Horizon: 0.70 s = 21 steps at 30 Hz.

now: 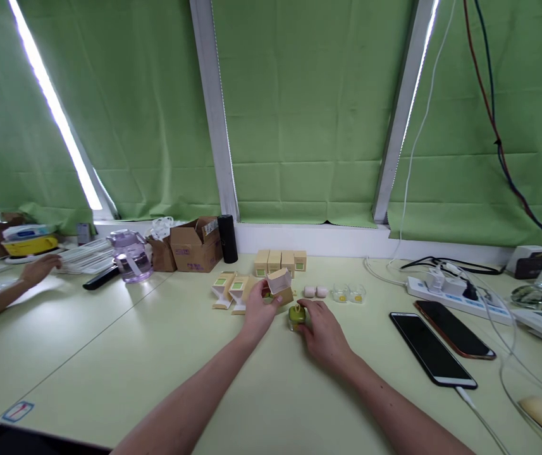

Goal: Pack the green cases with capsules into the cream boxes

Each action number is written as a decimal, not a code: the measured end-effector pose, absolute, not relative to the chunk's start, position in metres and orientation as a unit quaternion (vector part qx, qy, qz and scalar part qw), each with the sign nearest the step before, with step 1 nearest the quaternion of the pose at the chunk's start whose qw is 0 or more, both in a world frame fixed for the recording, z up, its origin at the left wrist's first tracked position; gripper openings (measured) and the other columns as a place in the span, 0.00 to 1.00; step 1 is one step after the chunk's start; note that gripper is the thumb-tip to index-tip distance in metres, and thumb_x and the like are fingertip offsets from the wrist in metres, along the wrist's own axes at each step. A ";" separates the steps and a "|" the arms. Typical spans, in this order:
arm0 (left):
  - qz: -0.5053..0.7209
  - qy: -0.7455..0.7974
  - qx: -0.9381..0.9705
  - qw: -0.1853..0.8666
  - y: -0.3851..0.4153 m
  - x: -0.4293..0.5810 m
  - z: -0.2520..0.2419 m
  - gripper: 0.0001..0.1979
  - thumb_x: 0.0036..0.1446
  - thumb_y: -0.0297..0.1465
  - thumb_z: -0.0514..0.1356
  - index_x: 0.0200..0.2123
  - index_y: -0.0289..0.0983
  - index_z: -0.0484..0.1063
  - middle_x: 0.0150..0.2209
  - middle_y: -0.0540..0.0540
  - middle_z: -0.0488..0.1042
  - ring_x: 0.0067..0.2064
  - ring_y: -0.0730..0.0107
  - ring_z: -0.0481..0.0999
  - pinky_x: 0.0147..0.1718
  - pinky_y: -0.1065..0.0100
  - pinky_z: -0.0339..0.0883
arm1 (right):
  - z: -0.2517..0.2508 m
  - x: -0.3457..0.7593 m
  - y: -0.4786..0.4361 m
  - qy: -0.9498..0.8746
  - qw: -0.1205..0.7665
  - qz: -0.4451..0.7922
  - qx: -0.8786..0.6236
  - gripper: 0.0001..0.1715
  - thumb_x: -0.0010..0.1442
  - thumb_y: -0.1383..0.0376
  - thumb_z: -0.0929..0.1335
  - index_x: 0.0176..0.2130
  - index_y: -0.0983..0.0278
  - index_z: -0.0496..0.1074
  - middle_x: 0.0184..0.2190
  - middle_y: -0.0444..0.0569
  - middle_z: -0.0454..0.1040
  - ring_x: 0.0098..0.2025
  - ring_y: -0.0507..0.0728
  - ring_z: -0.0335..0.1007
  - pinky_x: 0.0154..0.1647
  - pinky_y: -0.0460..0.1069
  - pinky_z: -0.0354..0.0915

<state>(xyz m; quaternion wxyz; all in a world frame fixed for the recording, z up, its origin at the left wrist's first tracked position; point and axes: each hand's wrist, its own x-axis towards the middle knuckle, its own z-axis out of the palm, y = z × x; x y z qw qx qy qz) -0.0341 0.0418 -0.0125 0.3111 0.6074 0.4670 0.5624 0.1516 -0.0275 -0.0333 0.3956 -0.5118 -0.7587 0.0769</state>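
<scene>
My left hand (260, 309) is closed on a small tan cardboard box (280, 283) with its flap open, held just above the table. My right hand (324, 330) pinches a small yellow-green item in a clear case (296, 315) resting on the table beside that box. Two opened boxes with green labels (231, 291) lie left of my left hand. A row of several closed tan boxes (280, 261) stands behind. Two small white pieces (315, 291) and two clear cases with yellow dots (349, 293) lie to the right.
Two phones (441, 344) lie at right, one on a cable, beside a white power strip (446, 291). A brown carton (196, 245), black cylinder (227, 238) and purple jug (129, 254) stand at back left. Another person's hand (38, 270) rests at far left.
</scene>
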 end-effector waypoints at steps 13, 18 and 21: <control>0.459 0.454 0.686 0.336 0.033 -0.029 -0.010 0.23 0.42 0.19 0.65 0.45 0.37 0.77 0.44 0.42 0.83 0.48 0.50 0.82 0.50 0.51 0.75 | -0.042 0.182 -0.005 -0.681 0.413 0.068 -0.602 0.27 0.57 0.72 0.68 0.57 0.62 0.72 0.51 0.56 0.78 0.54 0.67 0.73 0.52 0.57 0.68; 0.442 0.444 0.691 0.361 0.033 -0.026 -0.018 0.24 0.41 0.17 0.65 0.45 0.37 0.76 0.45 0.40 0.82 0.48 0.49 0.81 0.51 0.49 0.74 | -0.044 0.184 -0.002 -0.683 0.410 0.067 -0.601 0.25 0.56 0.72 0.69 0.54 0.61 0.74 0.51 0.56 0.78 0.54 0.67 0.73 0.52 0.56 0.69; 0.450 0.445 0.682 0.368 0.033 -0.025 -0.022 0.28 0.41 0.18 0.66 0.49 0.37 0.72 0.47 0.39 0.80 0.50 0.50 0.79 0.53 0.49 0.72 | -0.042 0.184 -0.002 -0.683 0.403 0.062 -0.606 0.25 0.56 0.72 0.69 0.53 0.61 0.74 0.51 0.55 0.79 0.54 0.66 0.73 0.51 0.55 0.69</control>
